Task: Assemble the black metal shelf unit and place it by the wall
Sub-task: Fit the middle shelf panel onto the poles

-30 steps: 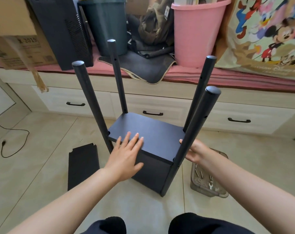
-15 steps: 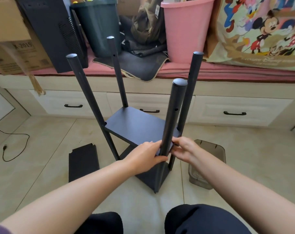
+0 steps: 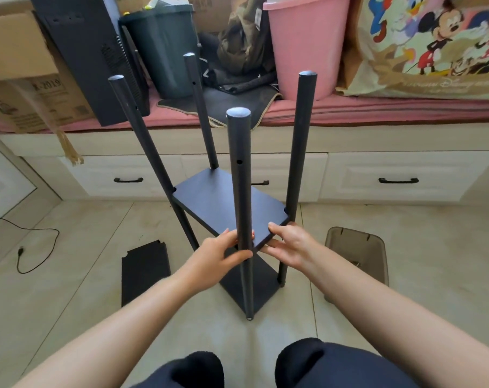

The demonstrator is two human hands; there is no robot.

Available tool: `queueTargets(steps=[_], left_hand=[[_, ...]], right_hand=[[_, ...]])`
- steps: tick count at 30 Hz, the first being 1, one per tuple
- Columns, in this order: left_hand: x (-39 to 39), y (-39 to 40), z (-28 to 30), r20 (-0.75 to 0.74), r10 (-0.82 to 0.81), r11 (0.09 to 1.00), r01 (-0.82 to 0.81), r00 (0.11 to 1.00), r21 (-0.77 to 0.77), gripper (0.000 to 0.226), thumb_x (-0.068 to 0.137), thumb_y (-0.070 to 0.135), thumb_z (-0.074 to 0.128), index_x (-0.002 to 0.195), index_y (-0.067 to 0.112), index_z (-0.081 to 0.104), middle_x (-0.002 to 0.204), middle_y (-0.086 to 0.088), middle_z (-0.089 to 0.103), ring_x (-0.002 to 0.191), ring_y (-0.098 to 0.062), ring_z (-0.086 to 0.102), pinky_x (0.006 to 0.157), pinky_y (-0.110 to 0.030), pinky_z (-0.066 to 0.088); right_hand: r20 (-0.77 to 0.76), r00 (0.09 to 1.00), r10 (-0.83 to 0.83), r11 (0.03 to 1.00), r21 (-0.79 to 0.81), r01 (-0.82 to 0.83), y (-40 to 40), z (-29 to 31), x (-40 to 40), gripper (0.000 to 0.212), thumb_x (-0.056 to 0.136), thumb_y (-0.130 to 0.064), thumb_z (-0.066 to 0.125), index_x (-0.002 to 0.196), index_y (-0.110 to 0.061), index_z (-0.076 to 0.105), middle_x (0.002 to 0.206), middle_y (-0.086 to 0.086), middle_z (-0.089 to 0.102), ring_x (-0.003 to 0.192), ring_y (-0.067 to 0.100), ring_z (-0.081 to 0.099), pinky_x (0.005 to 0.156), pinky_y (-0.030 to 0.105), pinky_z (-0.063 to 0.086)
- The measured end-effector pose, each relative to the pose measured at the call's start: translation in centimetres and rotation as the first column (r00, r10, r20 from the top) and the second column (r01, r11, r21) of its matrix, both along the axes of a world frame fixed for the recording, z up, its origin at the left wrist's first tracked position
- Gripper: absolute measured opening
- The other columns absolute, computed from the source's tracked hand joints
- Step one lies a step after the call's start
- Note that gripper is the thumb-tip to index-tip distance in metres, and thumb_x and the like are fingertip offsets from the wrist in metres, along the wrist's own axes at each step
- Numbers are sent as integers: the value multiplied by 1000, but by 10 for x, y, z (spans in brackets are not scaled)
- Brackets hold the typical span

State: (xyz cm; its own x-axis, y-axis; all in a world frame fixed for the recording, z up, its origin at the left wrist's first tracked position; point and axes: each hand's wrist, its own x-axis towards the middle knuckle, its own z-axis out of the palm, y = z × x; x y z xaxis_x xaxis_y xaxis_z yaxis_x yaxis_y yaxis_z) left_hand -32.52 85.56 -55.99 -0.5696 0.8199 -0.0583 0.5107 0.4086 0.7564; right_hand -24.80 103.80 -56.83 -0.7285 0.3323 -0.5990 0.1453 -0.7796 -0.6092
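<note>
A: Item: shelf unit (image 3: 229,208), black metal, part-built. Location: on the floor (image 3: 69,289) before us, just in front of the drawers (image 3: 400,177). Four posts up; one shelf fixed low, a second (image 3: 218,203) set at mid-height.

B: Hands?

A: Left hand (image 3: 218,254): fingers curled round the near post (image 3: 242,208), gripping it just where the mid shelf meets it. Right hand (image 3: 289,245): thumb over, fingers under the shelf's near edge, pinching it beside that post.

B: Step in hand?

A: We judge it to be seating the mid shelf's near corner against the near post. Whether the corner is fastened we cannot tell; our left hand covers the joint.

B: Outstanding stock?

A: One loose panel (image 3: 145,271) flat on the floor to the left. One tray (image 3: 358,249) to the right; contents unclear. Open holes show higher on the near post.

B: Next move calls for?

A: Keeping post and shelf level while the corner is fixed; then, likely, the loose panel goes on. Placing the unit by the wall is not yet done.
</note>
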Motion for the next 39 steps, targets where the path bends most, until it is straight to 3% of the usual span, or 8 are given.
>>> queueTargets(steps=[3, 7, 13, 26, 29, 32, 35, 39], left_hand=[[9, -2, -11, -77, 26, 998, -21, 997, 56, 59, 92, 33, 71, 143, 45, 44, 131, 44, 46, 150, -14, 30, 123, -48, 26], [10, -1, -18, -144, 10, 995, 5, 990, 101, 60, 92, 21, 72, 138, 48, 43, 126, 55, 44, 133, 9, 45, 124, -41, 26], [9, 1, -22, -131, 33, 996, -22, 991, 90, 63, 94, 25, 68, 150, 35, 42, 154, 20, 42, 153, -14, 21, 124, -44, 23], [11, 7, -26, -146, 63, 995, -50, 987, 89, 66, 95, 23, 67, 154, 28, 37, 154, 12, 46, 153, -16, 23, 123, -37, 18], [10, 8, -27, -155, 61, 994, -47, 986, 94, 65, 95, 23, 67, 152, 32, 38, 151, 13, 48, 148, -7, 32, 122, -36, 29], [14, 4, -34, -103, 58, 996, -51, 993, 68, 59, 96, 29, 63, 138, 55, 32, 126, 32, 53, 113, 25, 49, 102, -11, 42], [18, -1, -40, -56, 103, 989, -96, 993, 114, 56, 97, 30, 60, 137, 57, 32, 119, 38, 51, 107, 29, 47, 92, 2, 37], [18, 0, -43, -39, 108, 980, -100, 993, 173, 49, 95, 30, 62, 132, 55, 41, 120, 46, 55, 107, 23, 53, 98, -5, 38]], right_hand=[[-7, 1000, 1, 1000, 20, -1, 1, -1, -1, 26, 99, 0, 51, 123, -9, 48, 118, 21, 62, 96, 36, 69, 61, 51, 61], [-38, 999, 3, 998, 66, 0, 1, -5, -2, 18, 100, -2, 51, 113, -13, 53, 113, 18, 65, 89, 32, 73, 58, 45, 60], [-45, 998, 32, 987, 161, -24, 5, -11, -1, 22, 98, -5, 57, 118, -12, 51, 118, 16, 65, 95, 30, 72, 62, 42, 60], [9, 996, 85, 959, 271, -84, 20, -11, -1, 32, 89, -4, 69, 116, -11, 54, 113, 14, 69, 90, 28, 75, 69, 42, 61], [6, 994, 111, 960, 259, -109, 23, -9, 2, 29, 92, -6, 66, 118, -9, 53, 105, 14, 73, 90, 28, 75, 66, 38, 61], [0, 988, 154, 960, 238, -149, 22, -10, 8, 26, 96, -6, 61, 120, -8, 52, 106, 16, 74, 92, 28, 74, 69, 38, 61], [-20, 991, 133, 970, 210, -126, 20, -12, 6, 16, 98, 2, 53, 113, -3, 52, 111, 19, 69, 86, 29, 75, 64, 38, 61], [-39, 995, 89, 988, 133, -83, 16, -8, -6, 11, 99, 4, 44, 107, 1, 51, 109, 25, 64, 75, 32, 75, 58, 42, 61]])
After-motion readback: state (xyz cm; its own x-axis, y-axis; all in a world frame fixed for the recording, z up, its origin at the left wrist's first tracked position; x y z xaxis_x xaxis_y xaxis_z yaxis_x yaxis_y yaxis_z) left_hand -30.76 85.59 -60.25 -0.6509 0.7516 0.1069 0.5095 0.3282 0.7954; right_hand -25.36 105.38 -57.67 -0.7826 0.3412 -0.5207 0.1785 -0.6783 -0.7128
